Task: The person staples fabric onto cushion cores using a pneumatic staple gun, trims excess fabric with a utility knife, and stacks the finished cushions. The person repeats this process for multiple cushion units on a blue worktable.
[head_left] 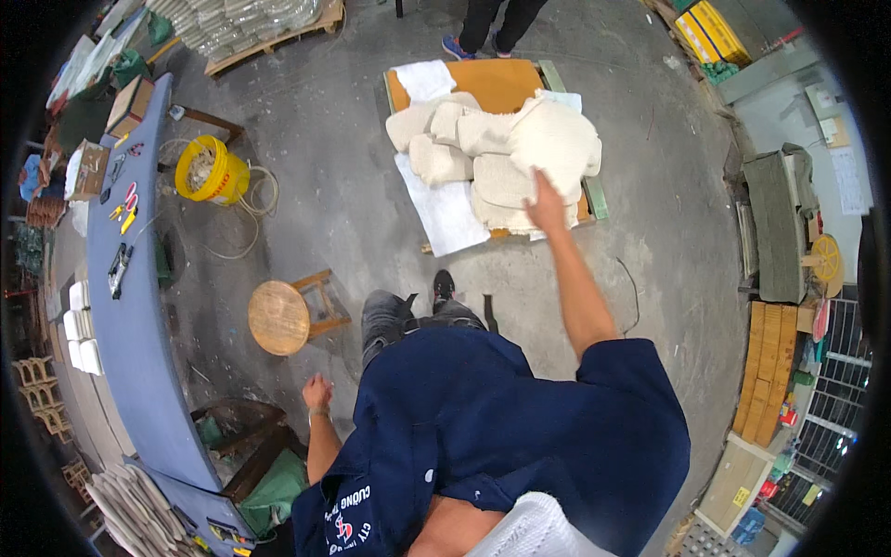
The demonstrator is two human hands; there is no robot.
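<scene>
My right arm stretches forward, and my right hand is at the near right side of a heap of cream-coloured folded cloths. Its fingers look extended and apart over the cloth; I cannot make out whether they press on it. A large rounded cream cloth bundle lies on top of the heap, just beyond those fingertips. White cloths show beneath and beside the heap, on an orange-brown board. My left hand hangs low at my left side, empty, its fingers loosely apart, near a round wooden stool.
On the left runs a long blue-topped table with red-handled scissors and other tools. A yellow bucket with a hose stands beside it. A person's legs are beyond the board. Shelving and wooden boards line the right.
</scene>
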